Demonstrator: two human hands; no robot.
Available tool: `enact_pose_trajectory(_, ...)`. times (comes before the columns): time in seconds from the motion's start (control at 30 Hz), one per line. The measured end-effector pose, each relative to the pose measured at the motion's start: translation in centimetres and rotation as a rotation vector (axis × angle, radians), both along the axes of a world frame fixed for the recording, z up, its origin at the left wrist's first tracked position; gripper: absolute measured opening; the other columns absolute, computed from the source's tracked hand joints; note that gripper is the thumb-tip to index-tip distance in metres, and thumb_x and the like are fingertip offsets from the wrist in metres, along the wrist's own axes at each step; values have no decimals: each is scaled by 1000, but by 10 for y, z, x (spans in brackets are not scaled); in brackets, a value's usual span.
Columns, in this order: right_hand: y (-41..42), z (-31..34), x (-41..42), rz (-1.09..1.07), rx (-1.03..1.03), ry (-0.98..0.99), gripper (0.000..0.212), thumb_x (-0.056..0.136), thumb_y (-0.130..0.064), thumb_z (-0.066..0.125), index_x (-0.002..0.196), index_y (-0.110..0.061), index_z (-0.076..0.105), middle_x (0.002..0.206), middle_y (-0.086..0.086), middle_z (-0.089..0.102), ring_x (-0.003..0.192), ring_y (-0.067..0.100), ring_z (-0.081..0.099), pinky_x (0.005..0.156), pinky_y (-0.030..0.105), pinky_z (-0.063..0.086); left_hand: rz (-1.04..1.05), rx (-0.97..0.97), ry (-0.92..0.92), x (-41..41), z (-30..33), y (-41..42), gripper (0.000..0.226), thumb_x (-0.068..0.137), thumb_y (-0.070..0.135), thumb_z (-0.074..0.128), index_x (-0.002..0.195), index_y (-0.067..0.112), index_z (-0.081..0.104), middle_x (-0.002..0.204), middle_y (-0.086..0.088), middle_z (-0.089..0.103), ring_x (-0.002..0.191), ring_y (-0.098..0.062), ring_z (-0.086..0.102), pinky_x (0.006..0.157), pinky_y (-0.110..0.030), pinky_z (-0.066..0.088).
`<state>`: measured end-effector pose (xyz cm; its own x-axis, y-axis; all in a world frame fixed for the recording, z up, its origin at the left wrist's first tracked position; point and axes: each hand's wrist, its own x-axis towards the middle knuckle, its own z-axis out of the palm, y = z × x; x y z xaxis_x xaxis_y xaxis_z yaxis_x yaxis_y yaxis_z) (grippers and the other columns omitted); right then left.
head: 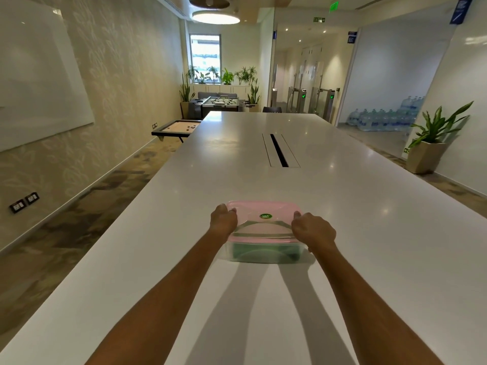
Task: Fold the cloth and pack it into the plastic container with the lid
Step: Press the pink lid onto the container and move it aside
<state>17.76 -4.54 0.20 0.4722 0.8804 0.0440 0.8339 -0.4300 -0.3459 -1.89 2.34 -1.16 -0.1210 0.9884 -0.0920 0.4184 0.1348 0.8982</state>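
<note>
At lower centre, both arms reach forward, the left hand (223, 219) and right hand (313, 231) grasping the pink lid (262, 219) by its side edges atop the container (263, 252).

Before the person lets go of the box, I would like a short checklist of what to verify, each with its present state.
1. Cloth inside: a green cloth shows through the clear container. Ok.
2. No cloth hangs out under the rim on the near side. Ok; the far side is hidden.
3. Pink lid sits on the container and looks level. Ok.
4. Lid snapped shut all round: cannot tell.
5. Both hands on the lid: left hand and right hand grip its opposite edges. Ok.
6. Container stands flat on the white table, away from its edges. Ok.
</note>
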Motion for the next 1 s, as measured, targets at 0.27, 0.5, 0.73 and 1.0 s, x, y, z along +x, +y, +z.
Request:
enact_pose_trajectory(0.27, 2, -8, 2, -14, 76, 26, 29, 93, -24, 37, 97, -9, 62, 83, 7, 60, 75, 26, 57, 68, 32, 45, -10, -9, 16, 0, -2, 4, 37, 97, 21, 44, 129, 3, 47, 125, -19, 54, 108, -33, 53, 91, -39, 45)
enact_pose_trajectory(0.5, -1, -17, 2, -45, 139, 86, 29, 91, -22, 38, 89, -10, 63, 76, 5, 61, 70, 25, 60, 63, 30, 46, -12, 15, 25, 0, -5, 3, 36, 97, 21, 44, 128, 1, 47, 125, -20, 54, 93, -25, 48, 80, -33, 41)
enact_pose_trajectory(0.73, -6, -16, 7, -30, 62, 296, 54, 93, -57, 25, 95, -12, 54, 84, 6, 62, 65, 22, 66, 58, 27, 50, -71, -109, -177, -9, 0, 7, 40, 94, 17, 47, 131, 2, 47, 127, -21, 54, 111, -38, 53, 97, -46, 46)
enact_pose_trajectory(1.0, -27, -29, 3, -154, 119, 1001, 67, 83, -72, 40, 118, -15, 47, 115, 14, 51, 83, 35, 61, 53, 39, 59, -214, -184, -556, -28, 3, 15, 42, 95, 23, 52, 127, -5, 52, 121, -23, 58, 102, -36, 56, 89, -45, 47)
